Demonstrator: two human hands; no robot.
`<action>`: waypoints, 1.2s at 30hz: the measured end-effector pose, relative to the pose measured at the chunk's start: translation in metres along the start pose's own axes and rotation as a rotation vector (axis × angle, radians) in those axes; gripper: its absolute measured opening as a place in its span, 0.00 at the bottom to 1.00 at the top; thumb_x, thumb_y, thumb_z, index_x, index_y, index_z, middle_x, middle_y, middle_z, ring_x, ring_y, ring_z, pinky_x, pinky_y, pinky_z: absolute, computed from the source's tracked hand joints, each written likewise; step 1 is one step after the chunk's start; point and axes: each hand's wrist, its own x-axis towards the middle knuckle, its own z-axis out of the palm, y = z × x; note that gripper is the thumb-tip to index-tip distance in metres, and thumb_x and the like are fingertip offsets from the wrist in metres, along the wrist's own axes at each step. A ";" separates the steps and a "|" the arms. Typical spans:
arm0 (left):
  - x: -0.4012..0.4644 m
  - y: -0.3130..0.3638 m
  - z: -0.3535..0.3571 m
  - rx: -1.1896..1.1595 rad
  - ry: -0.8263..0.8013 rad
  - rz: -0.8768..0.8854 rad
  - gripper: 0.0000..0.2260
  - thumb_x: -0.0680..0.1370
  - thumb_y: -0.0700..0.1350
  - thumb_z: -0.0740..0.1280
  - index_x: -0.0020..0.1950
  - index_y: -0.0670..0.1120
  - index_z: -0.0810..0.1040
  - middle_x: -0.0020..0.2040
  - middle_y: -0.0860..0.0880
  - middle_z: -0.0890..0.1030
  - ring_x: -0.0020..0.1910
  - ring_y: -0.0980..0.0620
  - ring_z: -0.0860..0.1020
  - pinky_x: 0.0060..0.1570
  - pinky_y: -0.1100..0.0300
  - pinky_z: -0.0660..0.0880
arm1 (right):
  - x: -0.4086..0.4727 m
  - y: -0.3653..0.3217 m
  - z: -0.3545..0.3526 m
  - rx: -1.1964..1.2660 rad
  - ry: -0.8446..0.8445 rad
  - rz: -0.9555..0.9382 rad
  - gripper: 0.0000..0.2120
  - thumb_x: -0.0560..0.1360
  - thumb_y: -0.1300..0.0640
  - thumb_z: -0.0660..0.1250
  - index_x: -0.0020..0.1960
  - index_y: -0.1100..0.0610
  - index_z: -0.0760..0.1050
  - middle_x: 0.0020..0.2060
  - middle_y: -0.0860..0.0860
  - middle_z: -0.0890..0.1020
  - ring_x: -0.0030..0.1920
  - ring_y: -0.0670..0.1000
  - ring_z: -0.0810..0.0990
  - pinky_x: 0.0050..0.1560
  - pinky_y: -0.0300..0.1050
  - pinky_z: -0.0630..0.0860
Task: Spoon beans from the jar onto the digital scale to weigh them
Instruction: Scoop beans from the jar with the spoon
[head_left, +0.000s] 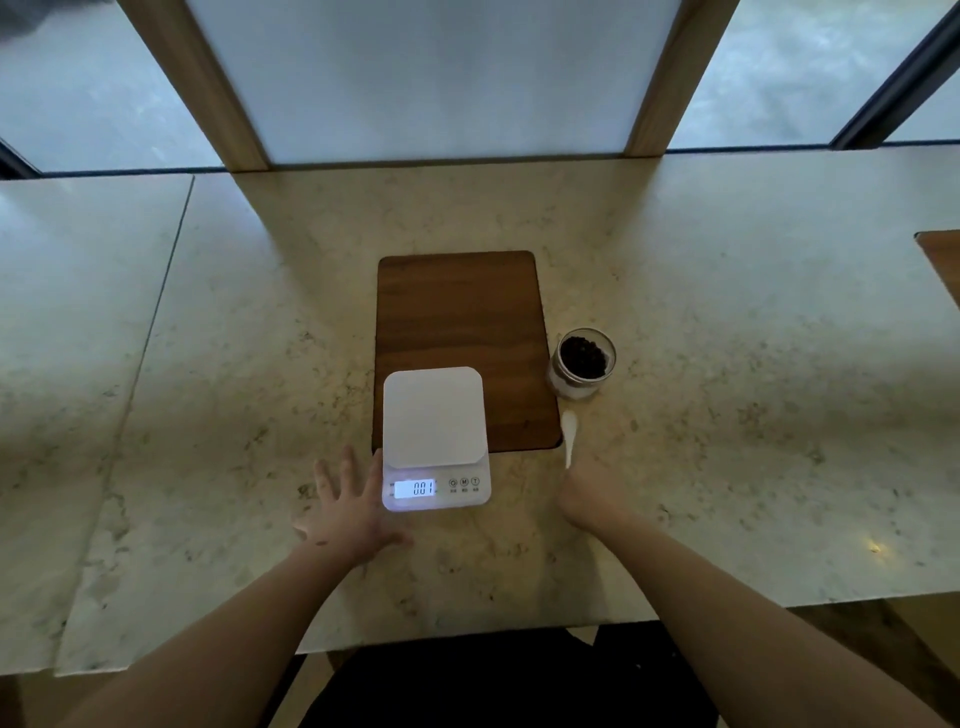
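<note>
Looks like a cafe or home counter by windows: long marble-look countertop (727, 322), wood board (460, 312) inset, frosted panel (431, 78) w/ wood posts, floor-length glass behind.

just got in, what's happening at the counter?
A person is setting up to weigh beans. The left hand lies flat and open against the left side of the white digital scale, whose lit display reads 0.01 and whose platform is bare. The right hand is closing on the handle end of a white spoon lying on the counter. The open jar of dark beans stands beyond it, beside the wooden board. No beans scooped yet.
</note>
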 end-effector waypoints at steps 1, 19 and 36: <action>0.000 0.000 -0.001 0.005 0.001 0.006 0.61 0.61 0.79 0.67 0.70 0.66 0.20 0.75 0.50 0.21 0.73 0.36 0.23 0.64 0.17 0.49 | -0.003 -0.004 -0.003 -0.008 0.013 -0.002 0.12 0.81 0.57 0.58 0.62 0.60 0.73 0.36 0.53 0.76 0.32 0.50 0.73 0.34 0.50 0.76; -0.005 0.005 -0.004 0.020 -0.004 0.028 0.59 0.65 0.76 0.67 0.74 0.62 0.23 0.77 0.46 0.23 0.73 0.33 0.23 0.66 0.18 0.50 | 0.005 -0.035 -0.088 -0.075 0.180 -0.024 0.10 0.81 0.62 0.56 0.60 0.62 0.69 0.54 0.58 0.77 0.42 0.56 0.77 0.37 0.48 0.71; -0.018 0.014 -0.012 0.021 -0.005 -0.004 0.60 0.63 0.79 0.64 0.76 0.60 0.25 0.77 0.46 0.23 0.74 0.35 0.24 0.67 0.19 0.47 | 0.009 -0.039 -0.086 0.134 0.198 -0.024 0.08 0.79 0.58 0.59 0.57 0.60 0.70 0.38 0.54 0.79 0.34 0.54 0.78 0.33 0.52 0.78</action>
